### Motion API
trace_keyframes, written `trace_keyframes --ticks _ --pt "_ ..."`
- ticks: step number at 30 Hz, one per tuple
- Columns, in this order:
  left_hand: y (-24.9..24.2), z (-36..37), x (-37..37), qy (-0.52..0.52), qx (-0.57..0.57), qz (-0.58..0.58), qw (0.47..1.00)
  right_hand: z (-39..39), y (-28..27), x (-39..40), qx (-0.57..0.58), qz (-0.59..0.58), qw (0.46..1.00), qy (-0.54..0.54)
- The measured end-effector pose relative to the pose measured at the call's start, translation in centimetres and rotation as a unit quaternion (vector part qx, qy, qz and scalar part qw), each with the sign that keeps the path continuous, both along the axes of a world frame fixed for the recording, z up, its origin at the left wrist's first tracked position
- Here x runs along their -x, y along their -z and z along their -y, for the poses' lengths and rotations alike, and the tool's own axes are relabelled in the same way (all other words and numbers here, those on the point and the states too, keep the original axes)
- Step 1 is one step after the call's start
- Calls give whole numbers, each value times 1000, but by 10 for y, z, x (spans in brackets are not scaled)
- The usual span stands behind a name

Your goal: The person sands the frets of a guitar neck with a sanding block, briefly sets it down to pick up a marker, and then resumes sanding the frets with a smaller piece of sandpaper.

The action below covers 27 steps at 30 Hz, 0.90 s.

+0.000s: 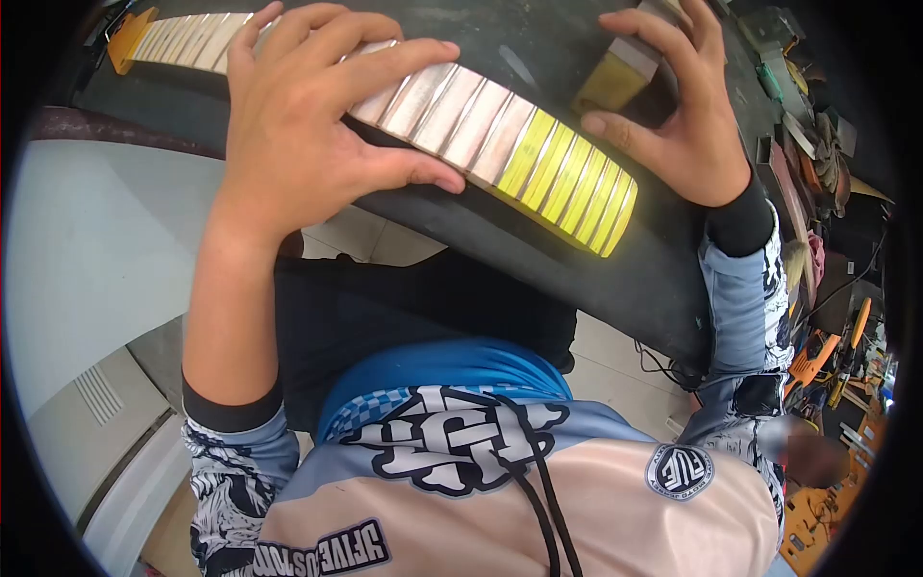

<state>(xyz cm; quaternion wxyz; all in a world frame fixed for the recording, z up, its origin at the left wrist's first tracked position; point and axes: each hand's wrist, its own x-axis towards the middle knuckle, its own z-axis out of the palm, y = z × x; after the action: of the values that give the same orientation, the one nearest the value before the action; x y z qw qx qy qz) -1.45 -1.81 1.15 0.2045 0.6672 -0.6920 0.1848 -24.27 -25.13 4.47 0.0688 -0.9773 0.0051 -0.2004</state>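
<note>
Fretted neck (471,120) stretched over the dark desk (663,288), yellow at one end; the left grip (298,115) clasped its edges; the right grip (697,125) pinched a block (620,82) nearby. Steady bracing and a level block seemed advisable.

Here's the left hand (308,125) spread across a fretted neck (471,120), thumb along its near edge; right of that hand, yellow-green strips (562,178) glow, and beyond it on the left, an orange end (128,40). The right hand (687,125) grips a block (620,79) near those strips, dark counter (663,274) below, assorted tools (817,356) off to its right.
</note>
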Motion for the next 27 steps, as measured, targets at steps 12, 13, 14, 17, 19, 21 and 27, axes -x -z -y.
trace_keyframes --ticks 12,13,14,17,19,21,27 --pt "-2 2 0 2 -2 2 1000 8 13 3 -60 21 998 21" --pt "-3 1 -1 4 -2 2 1000 9 13 2 -57 27 998 10" --pt "-3 1 -1 2 -3 2 1000 5 13 1 -109 54 993 -2" --pt "-6 3 2 -3 -11 0 1000 -13 14 -2 -189 106 976 -20" --pt "-6 5 3 -5 -19 -2 1000 -16 16 -1 -139 106 984 -13" --pt "-4 6 3 1 -7 -2 1000 -16 17 -2 -231 112 963 -78" --pt "2 5 5 -8 17 -21 1000 -62 -10 -5 -153 -34 987 37"
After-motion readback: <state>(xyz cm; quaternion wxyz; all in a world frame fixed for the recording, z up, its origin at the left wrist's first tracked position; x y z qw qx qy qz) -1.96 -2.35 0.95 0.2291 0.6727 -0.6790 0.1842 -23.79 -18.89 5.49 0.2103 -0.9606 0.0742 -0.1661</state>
